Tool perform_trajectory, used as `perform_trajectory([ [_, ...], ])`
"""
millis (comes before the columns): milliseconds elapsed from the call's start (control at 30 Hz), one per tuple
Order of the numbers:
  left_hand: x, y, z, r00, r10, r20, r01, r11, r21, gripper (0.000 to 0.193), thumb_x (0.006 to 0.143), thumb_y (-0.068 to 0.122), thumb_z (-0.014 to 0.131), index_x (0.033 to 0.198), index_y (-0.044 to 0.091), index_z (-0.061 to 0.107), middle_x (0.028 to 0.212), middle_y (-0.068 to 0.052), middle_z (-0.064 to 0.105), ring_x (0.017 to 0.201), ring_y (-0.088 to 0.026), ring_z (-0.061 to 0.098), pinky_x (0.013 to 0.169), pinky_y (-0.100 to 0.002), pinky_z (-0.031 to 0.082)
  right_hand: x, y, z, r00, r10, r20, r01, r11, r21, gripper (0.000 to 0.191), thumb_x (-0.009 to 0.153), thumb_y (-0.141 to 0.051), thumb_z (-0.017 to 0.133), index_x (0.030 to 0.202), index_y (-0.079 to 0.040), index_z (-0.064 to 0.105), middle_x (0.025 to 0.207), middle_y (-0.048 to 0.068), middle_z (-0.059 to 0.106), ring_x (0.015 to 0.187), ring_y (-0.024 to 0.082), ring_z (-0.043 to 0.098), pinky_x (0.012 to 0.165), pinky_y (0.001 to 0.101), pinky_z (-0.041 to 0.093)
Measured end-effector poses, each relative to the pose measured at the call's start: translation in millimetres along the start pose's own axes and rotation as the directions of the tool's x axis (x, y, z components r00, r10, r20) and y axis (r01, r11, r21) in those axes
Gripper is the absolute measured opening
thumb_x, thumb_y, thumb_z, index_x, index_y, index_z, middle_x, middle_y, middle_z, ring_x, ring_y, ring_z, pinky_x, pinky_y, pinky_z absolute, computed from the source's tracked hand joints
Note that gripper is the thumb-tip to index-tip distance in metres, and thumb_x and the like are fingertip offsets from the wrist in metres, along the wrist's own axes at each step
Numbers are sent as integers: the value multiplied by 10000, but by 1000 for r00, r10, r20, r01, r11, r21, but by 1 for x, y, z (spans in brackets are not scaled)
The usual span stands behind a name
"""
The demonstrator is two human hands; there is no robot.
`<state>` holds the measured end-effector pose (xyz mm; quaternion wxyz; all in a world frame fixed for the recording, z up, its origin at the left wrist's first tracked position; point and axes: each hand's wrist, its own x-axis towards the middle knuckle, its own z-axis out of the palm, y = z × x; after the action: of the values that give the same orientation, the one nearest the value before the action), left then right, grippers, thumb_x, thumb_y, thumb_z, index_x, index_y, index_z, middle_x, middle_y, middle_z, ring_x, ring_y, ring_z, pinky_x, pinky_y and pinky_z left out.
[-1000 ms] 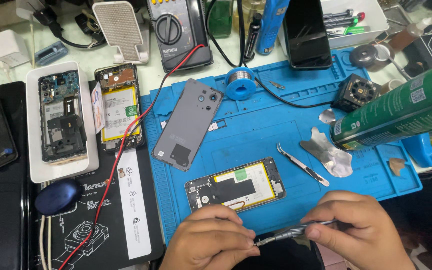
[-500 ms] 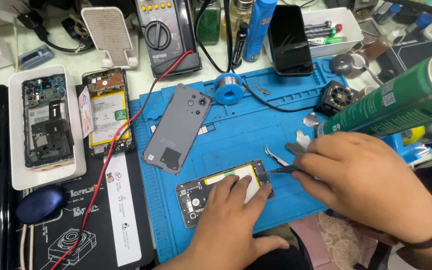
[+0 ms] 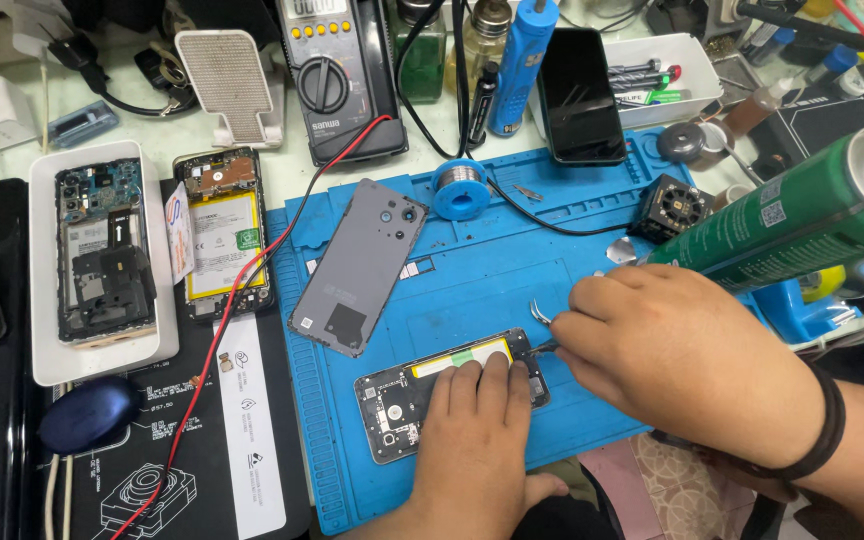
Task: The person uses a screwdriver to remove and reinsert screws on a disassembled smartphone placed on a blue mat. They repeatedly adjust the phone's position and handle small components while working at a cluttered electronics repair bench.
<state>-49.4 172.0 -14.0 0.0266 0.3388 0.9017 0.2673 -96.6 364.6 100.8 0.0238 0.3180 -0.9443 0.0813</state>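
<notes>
blue mat (image 3: 572, 270), opened phone (image 3: 402, 400) under flat left hand (image 3: 477, 440), right hand (image 3: 677, 350) pinching tweezers (image 3: 542, 345)

1 head camera, looking steeply down, close over the workbench

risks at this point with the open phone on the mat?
1. The right hand works a thin metal tool at the open phone right beside its yellow-labelled battery; a slip could probably nick it.
2. The left hand pins the phone with fingers on the battery; hard pressure may stress it.
3. The green spray can lies tilted just above the right hand and could be knocked.
</notes>
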Motion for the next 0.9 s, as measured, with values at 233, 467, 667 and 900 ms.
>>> perform_trajectory([
  [233,-1,2,-1,1000,7,-12,-7,1000,8,1152,491,513,931,1365,-104,502,1366,-283,479,1244,-440,442,1111,-554,301,6,0,4,978,83,191,-38,973,-227,245,859,-391,701,794,-155,692,721,64,633,697,290,677,604,423,534],
  [467,0,2,0,1000,3,2,-3,1000,6,1136,501,478,939,1370,-104,496,1358,-291,479,1236,-442,445,1106,-554,300,14,1,3,954,30,297,49,965,-257,143,815,-280,675,839,-141,698,769,46,631,756,284,680,641,413,554],
  [667,-1,-2,0,1000,8,4,-8,1000,-2,1125,522,464,939,1376,-112,488,1366,-299,475,1238,-448,446,1106,-554,304,20,0,2,982,-76,172,90,993,-73,117,756,-175,670,867,-151,698,802,36,621,815,283,673,729,436,536],
  [900,-2,-3,1,1000,7,-1,-7,1000,-9,1128,517,450,941,1379,-115,481,1376,-302,472,1239,-440,449,1111,-550,305,20,-3,2,974,-8,224,20,998,-52,133,833,-253,660,886,-132,671,821,55,629,802,290,672,721,429,529],
])
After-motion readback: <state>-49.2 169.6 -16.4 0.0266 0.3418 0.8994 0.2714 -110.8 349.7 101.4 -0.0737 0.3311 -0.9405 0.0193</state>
